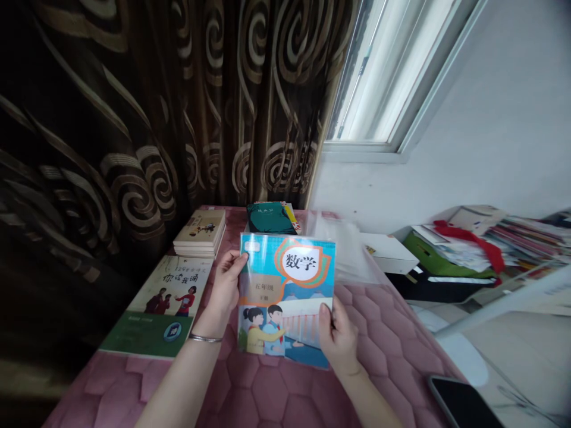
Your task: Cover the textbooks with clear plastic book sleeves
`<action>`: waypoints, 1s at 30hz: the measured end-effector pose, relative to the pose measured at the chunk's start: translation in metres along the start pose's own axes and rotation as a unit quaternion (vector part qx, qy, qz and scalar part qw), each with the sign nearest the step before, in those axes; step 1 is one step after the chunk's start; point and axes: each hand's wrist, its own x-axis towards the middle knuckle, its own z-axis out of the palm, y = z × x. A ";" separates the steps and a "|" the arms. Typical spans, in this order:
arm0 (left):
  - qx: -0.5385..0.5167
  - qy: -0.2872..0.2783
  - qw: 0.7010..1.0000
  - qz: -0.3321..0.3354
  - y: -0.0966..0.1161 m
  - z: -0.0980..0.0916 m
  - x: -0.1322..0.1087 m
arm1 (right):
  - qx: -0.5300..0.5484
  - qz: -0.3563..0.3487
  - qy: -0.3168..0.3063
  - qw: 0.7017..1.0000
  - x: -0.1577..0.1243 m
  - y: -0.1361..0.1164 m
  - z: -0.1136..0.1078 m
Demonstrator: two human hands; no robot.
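Note:
A blue math textbook, with two cartoon children on its cover and a glossy clear surface, is held up above the pink padded table. My left hand grips its left edge, thumb on the front cover. On the right edge my right hand closes around it, thumb also in front; the fingers behind are hidden. Left of my left arm lies a green and white book with figures on it. Behind the textbook are a dark green book and a pile of clear plastic covers.
A stack of small tan books stands at the back left, near a patterned curtain. A white box is at the back right, beside piled papers. A phone lies at the right front edge of the pink table.

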 end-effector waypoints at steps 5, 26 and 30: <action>0.018 0.015 1.000 0.012 -0.002 0.001 -0.001 | -0.001 0.034 -0.013 0.999 -0.001 0.001 0.001; 0.446 0.030 0.894 0.000 -0.099 -0.051 0.056 | -0.102 0.222 -0.342 0.908 0.011 0.007 0.040; 0.525 -0.056 0.846 0.075 -0.092 -0.032 0.021 | -0.115 0.226 -0.353 0.900 0.013 0.006 0.040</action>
